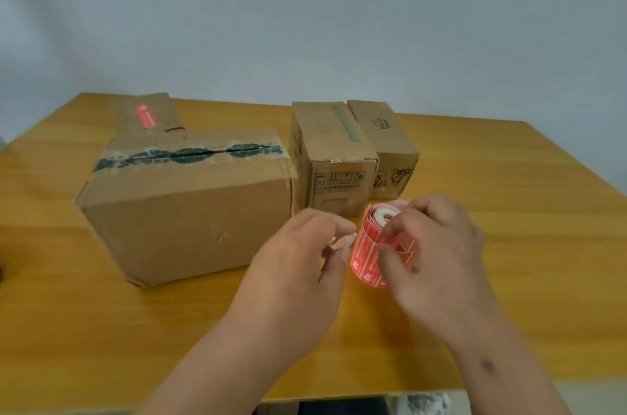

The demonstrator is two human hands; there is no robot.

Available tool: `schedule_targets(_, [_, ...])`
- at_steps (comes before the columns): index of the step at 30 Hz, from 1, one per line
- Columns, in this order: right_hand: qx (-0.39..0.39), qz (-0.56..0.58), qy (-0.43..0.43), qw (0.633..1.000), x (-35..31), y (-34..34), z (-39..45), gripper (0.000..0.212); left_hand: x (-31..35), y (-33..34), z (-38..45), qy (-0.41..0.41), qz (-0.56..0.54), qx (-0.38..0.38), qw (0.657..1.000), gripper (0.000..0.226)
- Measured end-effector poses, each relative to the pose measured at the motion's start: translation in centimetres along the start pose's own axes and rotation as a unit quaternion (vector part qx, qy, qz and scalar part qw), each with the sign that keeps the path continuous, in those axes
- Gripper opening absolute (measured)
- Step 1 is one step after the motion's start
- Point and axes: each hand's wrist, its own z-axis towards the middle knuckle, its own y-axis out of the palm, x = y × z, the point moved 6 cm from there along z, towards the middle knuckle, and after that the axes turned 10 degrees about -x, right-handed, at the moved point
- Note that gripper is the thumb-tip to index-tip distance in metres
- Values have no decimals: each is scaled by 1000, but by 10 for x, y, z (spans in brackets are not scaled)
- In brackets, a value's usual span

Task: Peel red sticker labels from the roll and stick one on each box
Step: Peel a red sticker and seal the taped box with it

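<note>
My right hand (437,251) grips the roll of red sticker labels (368,255) above the table, fingers curled round it. My left hand (305,258) is just left of the roll, thumb and fingertips pinched at its loose white edge. A large cardboard box (190,211) with dark tape along its top stands to the left. Behind it a flatter box (149,115) carries a red sticker (146,116). Two smaller boxes stand beyond the roll, a middle box (334,156) and a right box (383,139); I see no red sticker on these.
Everything sits on a yellow wooden table (509,211) against a pale wall. The table's near edge runs along the bottom, with dark and grey objects below it (356,406). A dark object shows at the far left edge (2,270).
</note>
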Motion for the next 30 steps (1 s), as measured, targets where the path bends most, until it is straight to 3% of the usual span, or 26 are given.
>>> schedule_targets(5, [6, -8, -9, 1000, 6, 5, -4, 18, -21, 23, 9, -47, -31, -49, 997, 37])
schedule_targets(8, [10, -38, -11, 999, 2, 11, -1, 26, -25, 30, 15, -50, -37, -50, 997, 32])
schedule_targets(12, [18, -27, -39, 999, 0, 13, 0, 12, -27, 35, 21, -49, -54, -64, 995, 39])
schedule_targets(16, [-9, 35, -57, 998, 7, 9, -2, 7, -26, 33, 25, -9, -23, -84, 996, 67])
schedule_targets(23, [-61, 67, -36, 995, 19, 9, -4, 7, -20, 25, 31, -28, 30, -92, 995, 22])
schedule_targets(30, [-57, 5, -72, 996, 3, 9, -5, 18, -24, 16, 21, -98, -147, -115, 978, 13])
